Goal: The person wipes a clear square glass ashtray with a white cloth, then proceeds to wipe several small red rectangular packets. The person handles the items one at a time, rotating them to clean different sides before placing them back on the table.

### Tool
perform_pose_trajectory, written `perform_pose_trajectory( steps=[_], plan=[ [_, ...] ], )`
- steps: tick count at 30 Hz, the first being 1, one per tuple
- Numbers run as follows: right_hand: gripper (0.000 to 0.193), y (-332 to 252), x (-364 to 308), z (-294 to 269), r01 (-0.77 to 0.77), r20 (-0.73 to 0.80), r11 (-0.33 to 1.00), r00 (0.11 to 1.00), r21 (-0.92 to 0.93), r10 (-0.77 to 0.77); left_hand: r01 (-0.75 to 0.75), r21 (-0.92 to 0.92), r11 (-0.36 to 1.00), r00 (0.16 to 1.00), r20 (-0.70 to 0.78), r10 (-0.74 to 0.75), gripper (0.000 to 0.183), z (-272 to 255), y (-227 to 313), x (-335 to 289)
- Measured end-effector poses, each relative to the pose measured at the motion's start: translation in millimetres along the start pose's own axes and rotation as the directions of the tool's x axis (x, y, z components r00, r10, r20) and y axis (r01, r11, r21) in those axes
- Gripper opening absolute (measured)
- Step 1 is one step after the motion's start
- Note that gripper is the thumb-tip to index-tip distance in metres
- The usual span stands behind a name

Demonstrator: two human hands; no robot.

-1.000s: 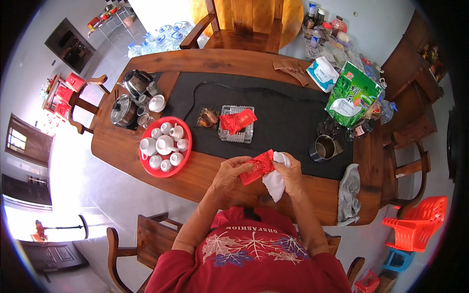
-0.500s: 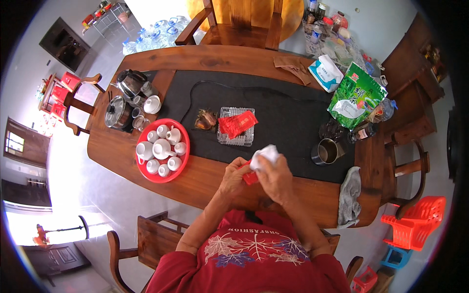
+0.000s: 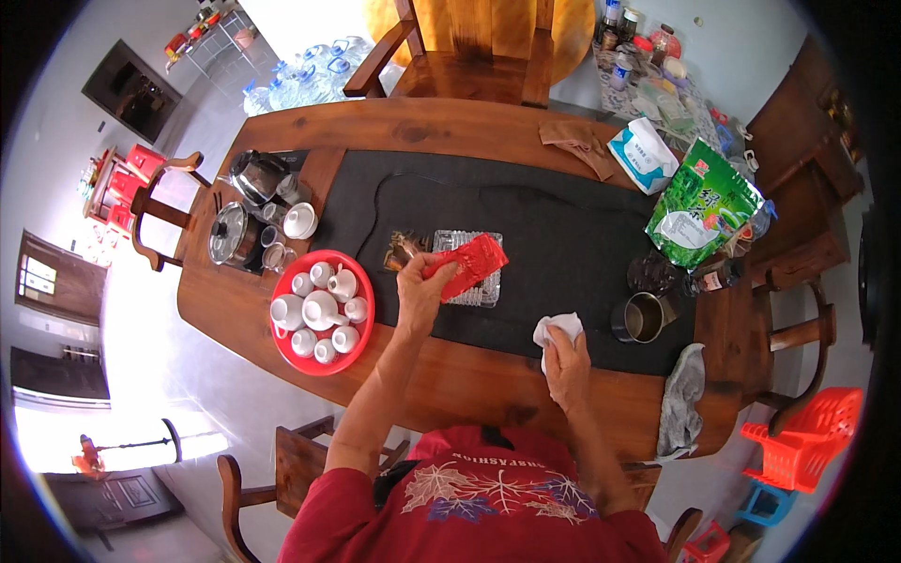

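Note:
My left hand [image 3: 419, 293] is closed with its thumb and fingers on the near end of a shiny red packet [image 3: 477, 265]. The packet lies over a clear ridged glass dish [image 3: 487, 293]; whether there is a second one under it I cannot tell. A small clear pack with something brown inside [image 3: 402, 248] sits just beyond my left knuckles, partly hidden by them. On the right, near the front edge of the dark mat [image 3: 554, 225], my right hand [image 3: 569, 368] grips a crumpled white tissue [image 3: 556, 327].
A red round tray [image 3: 324, 367] of white cups and small pots stands left. Behind it are a glass kettle [image 3: 228, 235], a dark pot [image 3: 255, 176] and small glasses. To the right are a metal cup [image 3: 642, 319], a green pouch [image 3: 699, 202], a tissue pack [image 3: 642, 155] and a grey cloth [image 3: 682, 399].
My hands have come apart. The left one has gone forward and left to the dish with a red packet; the right one has moved right with the tissue. The view has shifted slightly.

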State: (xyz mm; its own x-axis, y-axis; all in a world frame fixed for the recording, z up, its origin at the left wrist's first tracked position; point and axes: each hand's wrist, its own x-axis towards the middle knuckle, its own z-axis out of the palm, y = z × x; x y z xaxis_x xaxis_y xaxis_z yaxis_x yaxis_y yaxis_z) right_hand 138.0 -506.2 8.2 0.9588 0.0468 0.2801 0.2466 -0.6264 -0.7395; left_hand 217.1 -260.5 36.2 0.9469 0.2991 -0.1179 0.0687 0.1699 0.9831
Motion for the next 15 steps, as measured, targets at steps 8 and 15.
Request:
perform_pose_trajectory(
  steps=[8, 15],
  plan=[
    [0.025, 20, -12, 3, -0.113, 0.005, 0.990, 0.994, 0.084, 0.112, -0.158, 0.619, 0.769, 0.987, 0.096, 0.126, 0.031, -10, -15, 65],
    [0.025, 21, -20, -3, -0.210, 0.033, 0.976, 0.977, 0.052, 0.209, -0.126, 0.733, 0.668, 0.984, 0.008, 0.177, 0.052, -5, -26, 67]
  ],
)
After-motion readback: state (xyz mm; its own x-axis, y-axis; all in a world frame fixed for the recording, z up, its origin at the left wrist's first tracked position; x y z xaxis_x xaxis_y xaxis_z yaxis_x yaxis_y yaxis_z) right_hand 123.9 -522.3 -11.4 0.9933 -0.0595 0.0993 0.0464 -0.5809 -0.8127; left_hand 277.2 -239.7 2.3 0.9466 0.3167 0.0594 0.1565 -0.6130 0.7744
